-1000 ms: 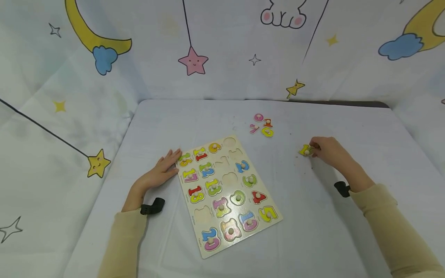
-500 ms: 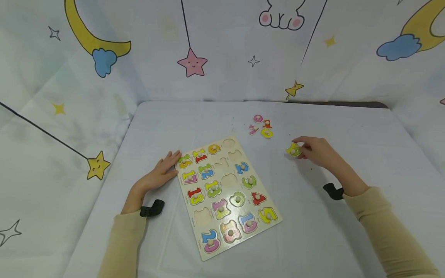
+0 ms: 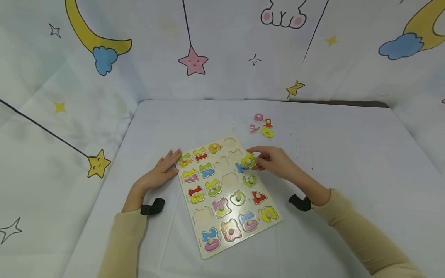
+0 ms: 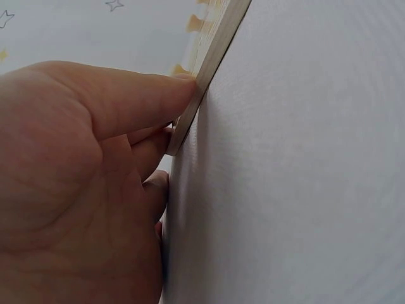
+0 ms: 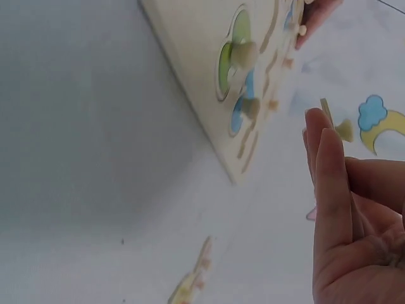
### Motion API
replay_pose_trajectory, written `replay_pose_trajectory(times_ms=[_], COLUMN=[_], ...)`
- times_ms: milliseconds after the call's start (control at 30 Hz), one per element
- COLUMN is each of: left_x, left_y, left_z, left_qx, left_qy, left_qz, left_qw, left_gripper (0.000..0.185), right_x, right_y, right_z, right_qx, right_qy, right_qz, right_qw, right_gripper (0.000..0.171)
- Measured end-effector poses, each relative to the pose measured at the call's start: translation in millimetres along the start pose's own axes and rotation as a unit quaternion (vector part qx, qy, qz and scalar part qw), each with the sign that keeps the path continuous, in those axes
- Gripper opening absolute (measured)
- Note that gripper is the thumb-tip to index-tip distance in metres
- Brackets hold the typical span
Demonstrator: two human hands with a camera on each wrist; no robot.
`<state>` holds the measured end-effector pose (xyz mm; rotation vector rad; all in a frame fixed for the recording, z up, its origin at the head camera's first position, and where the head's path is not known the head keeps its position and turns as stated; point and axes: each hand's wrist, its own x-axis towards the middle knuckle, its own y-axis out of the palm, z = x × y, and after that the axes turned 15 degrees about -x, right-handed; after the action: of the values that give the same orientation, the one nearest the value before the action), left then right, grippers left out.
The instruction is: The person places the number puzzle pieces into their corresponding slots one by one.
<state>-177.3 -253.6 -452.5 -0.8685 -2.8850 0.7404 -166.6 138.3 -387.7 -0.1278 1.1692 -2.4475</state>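
Puzzle board [image 3: 227, 193] sits centre frame, left hand [image 3: 161, 173] flat with straight fingers bracing its left edge, right hand [image 3: 274, 161] pinching yellow number piece [image 3: 248, 159] over the board's upper right: square it over an empty recess, lower flat.

Board [image 3: 227, 235]: I see pale wood, smooth, with a glossy top that catches the light.
Pieces [image 3: 262, 125]: wood, painted in bright colours, each with a bare wood knob.
Table [image 3: 347, 146]: covered with matt pale cloth, I think.
Backdrop [image 3: 222, 46]: printed cloth, matt, a little creased.
Sleeves [image 3: 361, 235]: soft beige knit.
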Motion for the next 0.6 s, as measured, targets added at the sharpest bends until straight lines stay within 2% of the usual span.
replay_pose_trajectory(times_ms=[200, 367, 600], left_x=[-0.6, -1.2, -2.1], left_y=[-0.6, -1.4, -2.0], left_z=[-1.6, -2.6, -2.2], left_qx=[-0.004, -0.014, -0.007], left_qy=[0.002, 0.007, 0.005], left_qz=[0.004, 0.008, 0.008], left_qw=[1.0, 0.9999, 0.9999], left_gripper=[0.061, 0.06, 0.06], right_x=[3, 1, -2], right_y=[20, 38, 60], right_z=[20, 32, 48], right_qx=[0.031, 0.045, 0.033], right_qy=[-0.01, -0.035, -0.067], right_qz=[0.027, 0.065, 0.097], right_qw=[0.999, 0.996, 0.992], right_gripper=[0.035, 0.037, 0.036])
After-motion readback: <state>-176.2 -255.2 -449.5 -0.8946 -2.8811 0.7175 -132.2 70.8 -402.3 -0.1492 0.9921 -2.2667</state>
